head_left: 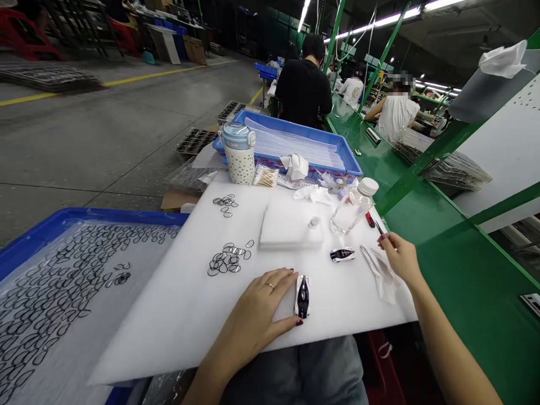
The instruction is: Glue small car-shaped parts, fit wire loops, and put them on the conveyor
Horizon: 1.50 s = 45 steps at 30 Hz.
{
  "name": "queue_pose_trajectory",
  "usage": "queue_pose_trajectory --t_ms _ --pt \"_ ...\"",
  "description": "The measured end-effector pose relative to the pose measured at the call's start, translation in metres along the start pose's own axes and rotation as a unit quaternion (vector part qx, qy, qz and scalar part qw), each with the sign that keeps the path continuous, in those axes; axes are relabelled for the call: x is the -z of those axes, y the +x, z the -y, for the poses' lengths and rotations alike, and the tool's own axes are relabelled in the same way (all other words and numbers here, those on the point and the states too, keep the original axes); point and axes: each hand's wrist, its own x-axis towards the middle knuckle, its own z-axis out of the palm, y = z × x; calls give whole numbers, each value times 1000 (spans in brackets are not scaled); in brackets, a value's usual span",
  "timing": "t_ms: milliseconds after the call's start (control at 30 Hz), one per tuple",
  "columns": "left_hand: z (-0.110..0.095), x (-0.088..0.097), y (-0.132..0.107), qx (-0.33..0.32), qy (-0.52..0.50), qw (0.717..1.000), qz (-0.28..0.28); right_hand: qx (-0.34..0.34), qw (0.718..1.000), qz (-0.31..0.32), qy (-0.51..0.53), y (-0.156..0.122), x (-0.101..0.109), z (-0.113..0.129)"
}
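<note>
My left hand (261,304) rests flat on a white foam sheet (189,304), fingers spread, its thumb and fingertips beside a small black-and-white car-shaped part (302,296). A second such part (342,254) lies a little further right. My right hand (399,256) is closed in a pinch on a thin dark stick-like tool (378,226), just above a crumpled white wipe (382,273). Two small heaps of thin black rings (229,260) lie on the foam to the left.
A clear bottle (353,207), a folded white pad (290,225), cotton swabs (265,177) and a dotted mug (239,153) stand behind. A blue tray of rings (54,281) is at left, another blue tray (346,149) behind. Green conveyor (464,270) at right; other people work further along.
</note>
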Motion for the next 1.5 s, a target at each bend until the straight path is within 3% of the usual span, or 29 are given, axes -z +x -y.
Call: queue_pose_trajectory --t_ms 267,567,833,933,1000,1067,1200,1267,1367,1500 --pt "5 -3 -2 -32 -1 999 -35 -1 999 18 44 -1 -7 12" --pt "10 -3 -3 -68 37 996 -41 -117 978 78 152 -12 19 5" --pt "7 0 -3 -67 50 996 -41 -198 945 -22 260 -40 34 -6" --pt "7 -1 -3 -63 45 996 -41 -188 927 -143 292 -34 43 -4" --pt "8 -1 -3 -49 35 998 -34 -169 899 -234 330 -22 46 7" --pt "9 -1 -3 -33 21 999 -25 -116 891 -261 354 -5 45 30" --pt "10 1 -3 -8 1 1000 -6 82 945 -218 230 39 37 83" --pt "9 2 -2 -2 -4 1000 -1 168 946 -227 160 62 33 98" --pt "7 4 -1 6 -10 1000 2 251 941 -207 89 84 23 101" --pt "0 7 1 21 -12 1000 13 250 951 -180 41 85 4 90"
